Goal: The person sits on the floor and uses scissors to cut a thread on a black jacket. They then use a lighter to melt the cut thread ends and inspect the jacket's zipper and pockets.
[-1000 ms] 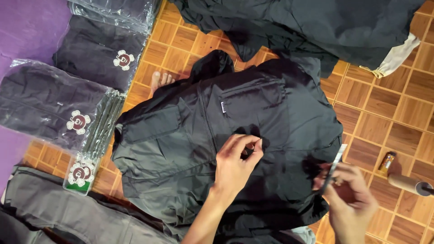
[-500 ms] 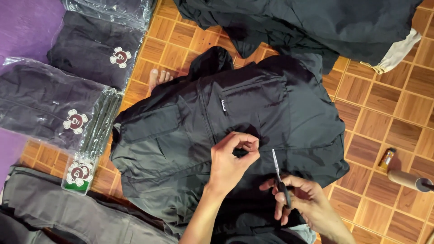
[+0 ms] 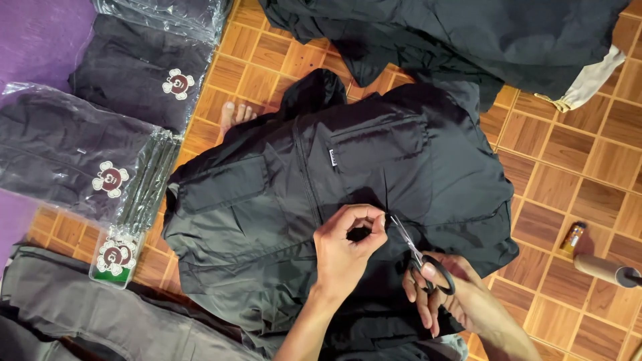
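A dark grey jacket [image 3: 281, 207] lies spread on the wooden tile floor, front side up, with chest pockets showing. My left hand [image 3: 348, 251] pinches a small fold of its fabric near the middle, fingers curled tight. My right hand [image 3: 445, 294] holds small scissors [image 3: 413, 253] with black handles; their blades point up-left and reach the pinched spot beside my left fingertips.
Bagged dark garments with round logos [image 3: 73, 160] lie stacked at the left on a purple mat [image 3: 33, 33]. More dark clothing [image 3: 455, 33] is piled at the top. A bare foot [image 3: 235, 115] peeks out beside the jacket. A small bottle [image 3: 573, 237] and a cylinder [image 3: 605, 271] rest at the right.
My right hand has brought the scissors from the lower right up and left to the fabric pinched by my left hand. The left hand has stayed on the jacket.
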